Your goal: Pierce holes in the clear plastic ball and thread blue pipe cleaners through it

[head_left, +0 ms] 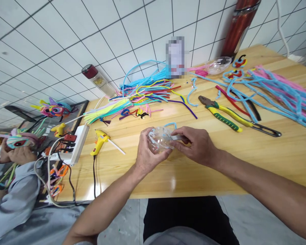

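My left hand [146, 154] is wrapped round a clear plastic ball [159, 139] with bits of blue fuzz and small coloured specks on it. Against the ball's right side, my right hand [199, 145] pinches a small grey flat-ended tool [177, 137]; its kind cannot be made out, as the fingers cover most of it. A bent piece of light blue pipe cleaner [171, 124] shows just behind the ball. To the right lie yellow-and-green pliers [223, 117]. At the left, a yellow hot glue gun [101, 141] rests on the table with a white glue stick in it.
Bundles of pipe cleaners [148, 90] lie along the wall, with more [283, 90] at right. A glass bottle [102, 83], a red flask [238, 30] and a clear plastic shell [218, 65] stand behind. A power strip [78, 144] with cords is left, beside a co-worker's hands [21, 154].
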The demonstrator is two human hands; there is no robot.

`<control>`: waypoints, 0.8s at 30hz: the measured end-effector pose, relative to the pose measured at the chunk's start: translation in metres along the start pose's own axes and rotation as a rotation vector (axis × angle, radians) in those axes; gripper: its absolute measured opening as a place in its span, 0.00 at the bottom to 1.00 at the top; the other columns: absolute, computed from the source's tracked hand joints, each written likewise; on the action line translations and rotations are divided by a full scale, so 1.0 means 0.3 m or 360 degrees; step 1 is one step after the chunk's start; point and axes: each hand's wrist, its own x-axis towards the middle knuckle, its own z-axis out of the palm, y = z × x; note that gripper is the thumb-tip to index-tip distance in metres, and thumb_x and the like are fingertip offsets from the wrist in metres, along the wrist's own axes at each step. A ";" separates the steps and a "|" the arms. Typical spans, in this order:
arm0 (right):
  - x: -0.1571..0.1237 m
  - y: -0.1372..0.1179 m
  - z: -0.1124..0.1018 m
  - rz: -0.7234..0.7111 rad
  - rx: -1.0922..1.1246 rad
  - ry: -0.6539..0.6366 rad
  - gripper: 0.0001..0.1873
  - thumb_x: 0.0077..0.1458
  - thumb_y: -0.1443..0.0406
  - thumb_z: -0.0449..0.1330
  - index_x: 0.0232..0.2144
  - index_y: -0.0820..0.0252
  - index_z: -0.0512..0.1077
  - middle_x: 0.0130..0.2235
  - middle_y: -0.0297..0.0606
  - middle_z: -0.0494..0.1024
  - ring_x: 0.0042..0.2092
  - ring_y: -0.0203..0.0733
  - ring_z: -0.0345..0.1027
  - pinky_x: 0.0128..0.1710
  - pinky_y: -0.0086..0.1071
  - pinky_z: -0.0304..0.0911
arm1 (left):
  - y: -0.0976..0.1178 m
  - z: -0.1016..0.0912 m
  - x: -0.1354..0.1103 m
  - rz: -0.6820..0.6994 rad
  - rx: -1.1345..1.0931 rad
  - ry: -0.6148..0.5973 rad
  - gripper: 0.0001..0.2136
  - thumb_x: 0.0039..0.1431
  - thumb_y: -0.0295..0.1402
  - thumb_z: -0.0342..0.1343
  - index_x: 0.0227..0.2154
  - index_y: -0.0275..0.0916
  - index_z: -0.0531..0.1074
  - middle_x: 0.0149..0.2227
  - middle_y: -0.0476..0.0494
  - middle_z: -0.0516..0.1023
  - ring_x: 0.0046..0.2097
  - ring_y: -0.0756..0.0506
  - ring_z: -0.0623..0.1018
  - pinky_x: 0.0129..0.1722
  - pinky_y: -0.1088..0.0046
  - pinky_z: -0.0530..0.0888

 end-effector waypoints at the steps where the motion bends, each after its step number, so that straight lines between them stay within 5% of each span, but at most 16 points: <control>1: -0.001 -0.005 0.005 -0.0016 0.0018 0.0005 0.10 0.65 0.58 0.59 0.43 0.57 0.74 0.30 0.32 0.79 0.26 0.34 0.67 0.30 0.28 0.61 | -0.001 0.001 0.000 0.0036 0.0049 0.0014 0.40 0.47 0.44 0.73 0.60 0.42 0.60 0.57 0.35 0.71 0.55 0.38 0.77 0.52 0.60 0.78; 10: 0.002 -0.032 0.007 -0.0068 -0.0062 0.0045 0.03 0.59 0.68 0.58 0.35 0.58 0.72 0.28 0.31 0.77 0.26 0.34 0.67 0.29 0.27 0.57 | 0.018 -0.001 0.004 0.0400 0.0408 0.0053 0.41 0.47 0.43 0.73 0.61 0.41 0.60 0.58 0.36 0.70 0.60 0.35 0.74 0.58 0.54 0.75; 17: 0.015 -0.040 0.009 0.0291 0.0132 -0.0246 0.04 0.54 0.64 0.55 0.29 0.53 0.61 0.23 0.26 0.69 0.23 0.35 0.59 0.27 0.28 0.53 | 0.009 -0.006 0.017 0.0491 0.0410 -0.0018 0.43 0.45 0.44 0.75 0.61 0.43 0.59 0.58 0.35 0.70 0.61 0.34 0.74 0.60 0.51 0.74; 24: 0.052 0.095 -0.029 0.0647 -0.0118 0.0223 0.16 0.64 0.54 0.52 0.26 0.52 0.60 0.23 0.29 0.66 0.26 0.39 0.61 0.28 0.32 0.54 | -0.017 -0.020 0.033 0.0498 0.0295 -0.0041 0.42 0.46 0.43 0.74 0.62 0.43 0.61 0.61 0.34 0.68 0.65 0.32 0.70 0.65 0.46 0.70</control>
